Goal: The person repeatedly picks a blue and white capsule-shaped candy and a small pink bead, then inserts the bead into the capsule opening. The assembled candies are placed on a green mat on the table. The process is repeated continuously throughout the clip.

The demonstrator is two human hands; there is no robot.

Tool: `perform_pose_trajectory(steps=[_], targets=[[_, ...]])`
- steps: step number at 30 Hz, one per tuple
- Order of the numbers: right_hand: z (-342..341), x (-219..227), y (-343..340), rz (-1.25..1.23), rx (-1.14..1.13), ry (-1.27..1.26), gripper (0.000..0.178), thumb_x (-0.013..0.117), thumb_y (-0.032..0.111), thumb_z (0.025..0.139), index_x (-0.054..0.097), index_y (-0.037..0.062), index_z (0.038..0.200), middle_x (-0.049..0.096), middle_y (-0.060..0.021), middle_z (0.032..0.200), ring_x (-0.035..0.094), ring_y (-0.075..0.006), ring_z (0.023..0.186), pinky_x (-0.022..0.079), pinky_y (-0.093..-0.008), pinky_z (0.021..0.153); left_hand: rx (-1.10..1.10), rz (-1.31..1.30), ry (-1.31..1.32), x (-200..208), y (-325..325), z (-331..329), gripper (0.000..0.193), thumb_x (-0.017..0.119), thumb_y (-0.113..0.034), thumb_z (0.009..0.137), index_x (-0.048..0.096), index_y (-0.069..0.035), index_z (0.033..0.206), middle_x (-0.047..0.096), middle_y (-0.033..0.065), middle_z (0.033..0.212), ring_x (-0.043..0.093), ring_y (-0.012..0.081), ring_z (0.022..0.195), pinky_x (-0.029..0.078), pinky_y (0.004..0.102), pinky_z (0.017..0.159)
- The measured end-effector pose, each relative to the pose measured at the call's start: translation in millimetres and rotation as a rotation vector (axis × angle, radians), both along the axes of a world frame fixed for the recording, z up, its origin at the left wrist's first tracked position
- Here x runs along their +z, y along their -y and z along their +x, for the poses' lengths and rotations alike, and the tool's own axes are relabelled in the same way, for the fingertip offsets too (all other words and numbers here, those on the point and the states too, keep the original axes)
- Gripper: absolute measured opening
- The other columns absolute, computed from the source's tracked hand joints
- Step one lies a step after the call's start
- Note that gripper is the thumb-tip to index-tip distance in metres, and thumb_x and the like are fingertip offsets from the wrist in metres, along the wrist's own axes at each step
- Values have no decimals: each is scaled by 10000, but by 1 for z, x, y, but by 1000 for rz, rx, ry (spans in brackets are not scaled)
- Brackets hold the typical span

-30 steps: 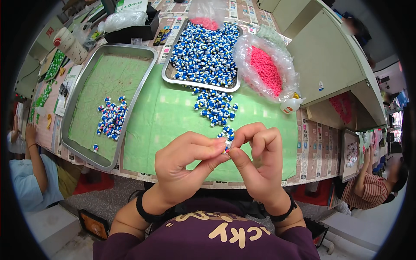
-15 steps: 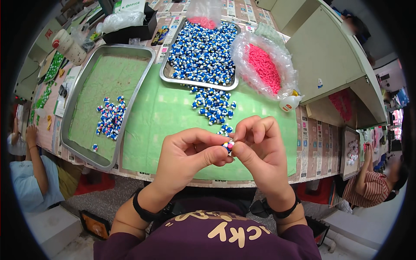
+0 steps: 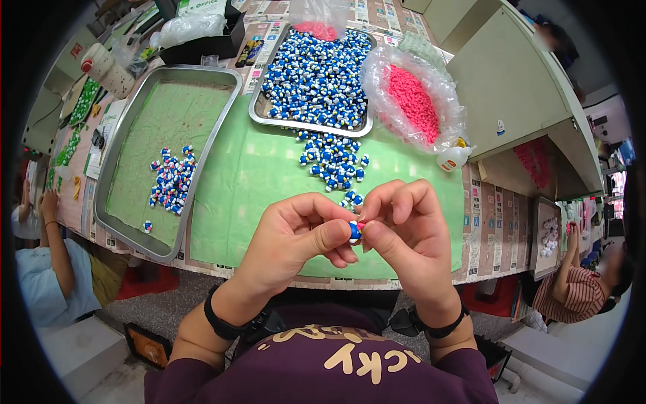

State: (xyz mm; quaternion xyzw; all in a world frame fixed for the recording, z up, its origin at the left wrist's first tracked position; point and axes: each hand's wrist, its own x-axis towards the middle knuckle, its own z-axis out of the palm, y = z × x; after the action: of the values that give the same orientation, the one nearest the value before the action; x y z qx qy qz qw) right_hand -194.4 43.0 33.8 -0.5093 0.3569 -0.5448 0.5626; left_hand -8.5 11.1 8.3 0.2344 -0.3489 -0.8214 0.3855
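Note:
Between my two hands, over the front of the green mat (image 3: 249, 182), is a small blue-and-white figurine (image 3: 354, 231) with a pink piece against its right side. My left hand (image 3: 296, 236) pinches the figurine between thumb and fingers. My right hand (image 3: 409, 239) has thumb and forefinger closed on the small pink piece (image 3: 361, 225), pressed to the figurine; its exact shape is hidden by the fingertips. Just beyond my hands lies a loose trail of similar blue-and-white figurines (image 3: 333, 161), leading back to a heaped metal tray (image 3: 367, 128).
At left, a green-lined metal tray (image 3: 101, 195) holds a cluster of figurines with pink parts. A plastic bag of pink pieces (image 3: 414, 104) and a small white bottle (image 3: 452, 159) sit at right, beside a cabinet (image 3: 515, 81). Co-workers (image 3: 57, 269) sit on both sides.
The figurine has turned in my fingers, so more of its blue side shows and less of the pink. Both hands stay in nearly the same place.

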Motion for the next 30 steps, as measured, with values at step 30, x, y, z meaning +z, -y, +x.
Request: perform_pose_trajectory(steps=[30], targets=[[5, 11, -6, -272, -65, -510, 333, 607, -101, 906, 342, 101, 890, 545, -125, 1002, 528, -149, 888, 447, -363, 954, 505, -848, 463, 6, -13, -5, 240, 817, 65, 731, 726, -7, 942, 691, 100, 869, 670, 160, 761, 545, 254, 657]])
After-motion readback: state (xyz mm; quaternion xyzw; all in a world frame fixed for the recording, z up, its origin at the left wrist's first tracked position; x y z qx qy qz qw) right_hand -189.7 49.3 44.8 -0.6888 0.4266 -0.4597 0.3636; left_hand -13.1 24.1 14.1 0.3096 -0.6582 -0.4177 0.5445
